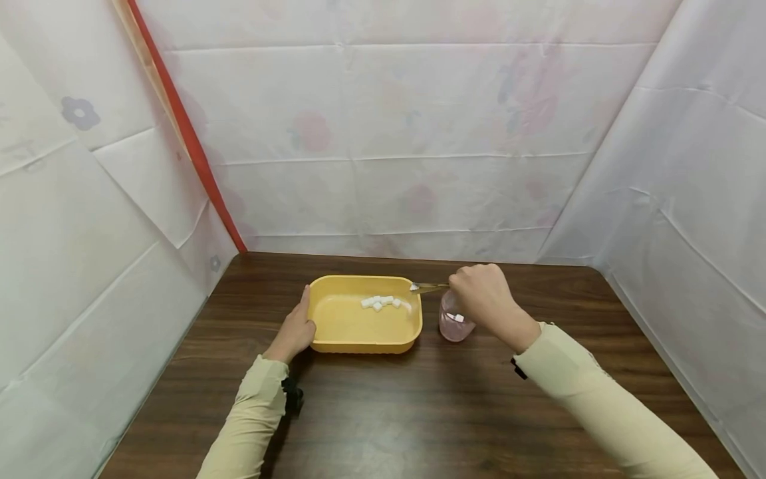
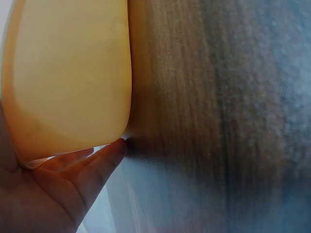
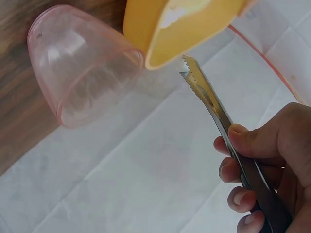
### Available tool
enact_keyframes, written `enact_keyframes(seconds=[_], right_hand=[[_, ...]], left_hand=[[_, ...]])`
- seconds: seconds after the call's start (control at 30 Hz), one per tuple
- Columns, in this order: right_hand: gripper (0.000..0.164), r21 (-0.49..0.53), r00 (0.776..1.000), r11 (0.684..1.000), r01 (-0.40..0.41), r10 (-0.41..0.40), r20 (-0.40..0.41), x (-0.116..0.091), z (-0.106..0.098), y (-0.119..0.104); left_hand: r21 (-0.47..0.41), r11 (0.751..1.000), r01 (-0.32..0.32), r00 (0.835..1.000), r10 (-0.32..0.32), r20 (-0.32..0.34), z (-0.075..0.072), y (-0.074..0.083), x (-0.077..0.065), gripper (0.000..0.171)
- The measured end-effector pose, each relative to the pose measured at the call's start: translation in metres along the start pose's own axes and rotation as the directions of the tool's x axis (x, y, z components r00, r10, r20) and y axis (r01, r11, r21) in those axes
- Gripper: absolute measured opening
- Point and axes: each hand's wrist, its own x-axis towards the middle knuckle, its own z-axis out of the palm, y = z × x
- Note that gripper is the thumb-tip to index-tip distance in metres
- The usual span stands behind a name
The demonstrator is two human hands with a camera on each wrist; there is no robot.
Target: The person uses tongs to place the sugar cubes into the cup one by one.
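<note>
A yellow rectangular tray (image 1: pixel 344 327) stands on the table, several small white cubes (image 1: pixel 377 305) lying inside towards its back right. My left hand (image 1: pixel 294 330) holds the tray's left end, fingers along the outer wall (image 2: pixel 73 73) and thumb by the rim. With my right hand (image 1: pixel 487 299) I grip metal serrated-tip tongs (image 3: pixel 222 116), thumb on one side, fingers curled round the other. The tongs' tips are over the tray's back right corner; something small and whitish shows at them. Below my right hand, a clear pink cup (image 1: pixel 451 330) with white cubes in it is partly hidden.
The dark wooden table (image 1: pixel 383 412) stretches in front of the tray. White patterned sheeting (image 1: pixel 383 133) hangs behind and on both sides, with a red strip (image 1: pixel 185 133) at the back left. The cup stands just right of the tray.
</note>
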Motion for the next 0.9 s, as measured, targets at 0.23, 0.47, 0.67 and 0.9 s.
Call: enact_keyframes(seconds=[0.23,0.47,0.67,0.9], right_hand=[[0.044,0.020,0.995,1.000,-0.003,0.005,-0.096,-0.015,-0.019,0.013],[0.041,0.022,0.990,0.999,-0.028,0.031,-0.138,-0.033,-0.028,0.027],[0.049,0.027,0.998,0.998,-0.051,0.051,-0.020,-0.050,-0.020,0.033],[0.046,0.008,0.998,0.999,-0.034,0.033,0.059,-0.056,-0.002,0.031]], left_hand=[[0.014,1.000,-0.006,1.000,0.006,-0.008,0.000,-0.005,0.002,0.080],[0.014,1.000,-0.001,1.000,0.002,-0.008,-0.001,-0.005,0.002,0.081],[0.019,1.000,0.001,1.000,-0.001,0.000,-0.001,-0.004,0.001,0.080],[0.022,1.000,-0.004,1.000,0.004,0.001,-0.001,-0.005,0.002,0.080]])
